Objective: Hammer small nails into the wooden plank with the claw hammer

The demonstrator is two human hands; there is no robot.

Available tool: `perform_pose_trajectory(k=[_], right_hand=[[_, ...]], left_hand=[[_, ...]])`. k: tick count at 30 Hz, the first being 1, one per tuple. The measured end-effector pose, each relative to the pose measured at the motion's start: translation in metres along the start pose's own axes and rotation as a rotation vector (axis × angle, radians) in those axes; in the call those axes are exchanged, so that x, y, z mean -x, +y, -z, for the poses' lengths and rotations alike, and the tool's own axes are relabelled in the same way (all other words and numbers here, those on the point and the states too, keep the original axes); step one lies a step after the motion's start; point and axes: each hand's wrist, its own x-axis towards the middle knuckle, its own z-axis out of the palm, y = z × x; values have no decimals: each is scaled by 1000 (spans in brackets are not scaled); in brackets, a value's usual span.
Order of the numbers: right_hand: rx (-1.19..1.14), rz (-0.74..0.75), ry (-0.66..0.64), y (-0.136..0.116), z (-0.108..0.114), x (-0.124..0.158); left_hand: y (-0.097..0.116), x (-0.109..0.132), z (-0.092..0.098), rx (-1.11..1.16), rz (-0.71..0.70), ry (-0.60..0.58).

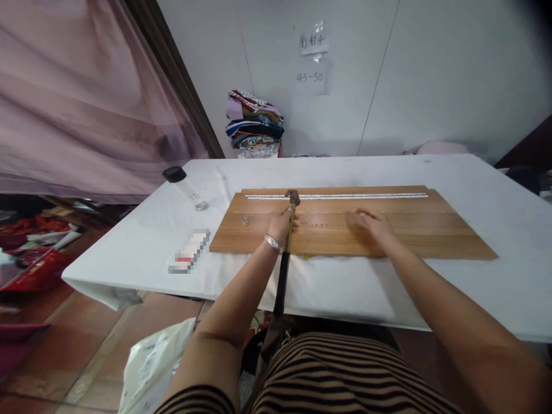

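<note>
My left hand [280,225] is closed around the upper handle of a claw hammer [282,282]. The hammer's metal head points toward the far side, and its black grip hangs past the near edge of a brown wooden board [431,230]. Over the board, to the right, is my right hand [376,227]; motion smears its fingers, so I cannot tell whether they hold anything. Between the hands runs a row of small dark dots, probably nails [321,224], in the board. A few loose metal nails [245,219] lie on its left part.
White strips with markings [366,196] run along the board's far side. On the white-covered table [142,253] stand a clear bottle with a black lid [185,187] and a blurred-out flat item [190,251]. Folded cloths [255,123] are stacked by the wall. A white bag [155,368] is below left.
</note>
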Motion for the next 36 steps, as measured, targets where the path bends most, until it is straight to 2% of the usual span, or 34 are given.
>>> perform_pose_trajectory(k=[1,3,5,7,9,14,16,18,19,23,24,26,30,33,36], right_hand=[[-74,-20,-122,-12,-13,15],[-272,-141,-448,-38,-42,46],[-447,-226,-619,-62,-67,70],[-553,-249,-664,-81,-83,83],[-626,-264,-645,-95,-88,85],[-506,-184,-588,-118,-81,69],[-432,-144,-593,-122,-75,65],[-393,-137,-630,-125,-69,64],[-390,-144,-652,-126,-66,64],[-416,-146,-702,-129,-54,67],[-421,-151,-713,-131,-52,67],[-434,-168,-730,-133,-50,68],[-368,-253,-762,-130,-56,68],[-324,-339,-768,-119,-66,69],[-334,-331,-742,-106,-75,70]], left_hand=[[4,-1,-4,51,2,-4],[10,-4,-13,139,17,-26],[14,-7,-23,202,30,-49],[14,-8,-34,234,13,-92],[12,-8,-44,199,-44,-90],[6,-9,-56,114,-157,-140],[3,-12,-48,85,-167,-221],[-1,-17,-30,-57,-157,-269],[-4,-21,-18,-180,-168,-242],[-23,-39,35,-775,-350,23],[-28,-44,45,-877,-391,65],[-39,-52,59,-1054,-461,75],[-56,-59,65,-1277,-481,56],[-61,-58,64,-1325,-481,79],[-62,-57,63,-1331,-460,104]])
